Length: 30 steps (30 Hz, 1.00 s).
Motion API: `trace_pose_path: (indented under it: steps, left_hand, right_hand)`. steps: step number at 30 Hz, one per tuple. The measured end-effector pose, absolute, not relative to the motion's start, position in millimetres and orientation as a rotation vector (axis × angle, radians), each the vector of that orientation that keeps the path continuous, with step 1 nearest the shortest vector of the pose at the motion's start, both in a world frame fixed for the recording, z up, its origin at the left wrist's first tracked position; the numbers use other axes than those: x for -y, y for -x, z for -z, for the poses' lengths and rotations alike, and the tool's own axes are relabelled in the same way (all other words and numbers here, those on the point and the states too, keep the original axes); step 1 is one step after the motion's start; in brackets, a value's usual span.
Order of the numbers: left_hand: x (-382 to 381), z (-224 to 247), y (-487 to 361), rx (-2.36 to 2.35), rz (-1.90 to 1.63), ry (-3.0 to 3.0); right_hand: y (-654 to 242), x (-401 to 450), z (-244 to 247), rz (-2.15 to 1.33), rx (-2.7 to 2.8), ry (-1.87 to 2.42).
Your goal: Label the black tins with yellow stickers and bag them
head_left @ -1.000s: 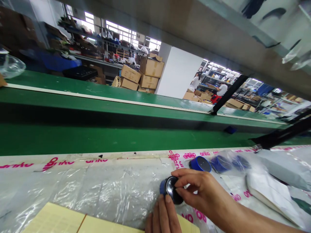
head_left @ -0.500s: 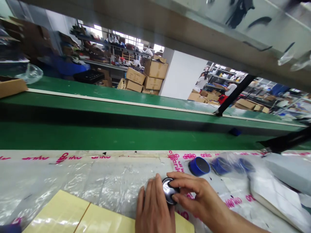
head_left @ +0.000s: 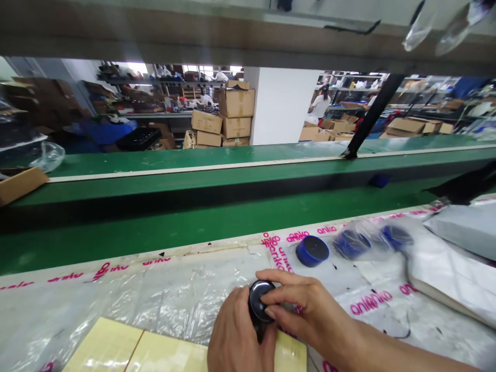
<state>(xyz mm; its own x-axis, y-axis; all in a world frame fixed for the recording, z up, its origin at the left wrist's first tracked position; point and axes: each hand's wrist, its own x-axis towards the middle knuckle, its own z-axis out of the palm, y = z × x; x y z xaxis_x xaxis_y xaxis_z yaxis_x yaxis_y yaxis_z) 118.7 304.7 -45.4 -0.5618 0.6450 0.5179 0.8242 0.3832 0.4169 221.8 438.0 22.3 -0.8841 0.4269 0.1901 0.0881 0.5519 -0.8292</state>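
Observation:
A round, glossy black object (head_left: 262, 299) is between my two hands, above the plastic-covered worktop (head_left: 186, 289). My left hand (head_left: 238, 330) wraps its left and lower side, fingers bent round it. From the right, my right hand (head_left: 298, 299) touches the shiny top face with thumb and index finger. A blue cylinder with a dark top (head_left: 313, 250) stands beyond my right hand. Under and left of my left hand lie yellow sheets (head_left: 112, 343) with a brown line across them.
Two blue cylinders under clear plastic (head_left: 352, 243) sit to the right, near a white padded bundle (head_left: 445, 274). Behind the worktop runs a green conveyor (head_left: 217, 217) with black posts. A shelf (head_left: 186, 41) hangs overhead. Cartons and a person are in the background.
The camera view has tilted. My left hand's fingers, stretched forward before, are now bent round the black object. My right thumb and index finger remain on its top face.

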Motion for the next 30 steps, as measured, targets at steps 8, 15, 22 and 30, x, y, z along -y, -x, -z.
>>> trace_pose_path:
  steps: [8,15,22,30]
  left_hand:
    - [-303,45,-116,2.361,0.938,1.326]
    - [-302,45,-118,2.321,0.915,1.334]
    - [-302,48,-118,2.311,0.893,1.359]
    - [-302,47,-118,2.314,0.874,1.375]
  right_hand:
    - [-226,-441,-21,-1.050,2.492,0.263]
    - [-225,-440,-24,-1.071,2.528,0.296]
    - [-233,-441,-24,-0.910,2.588,0.238]
    - [-234,-442,-18,-0.759,2.603,0.168]
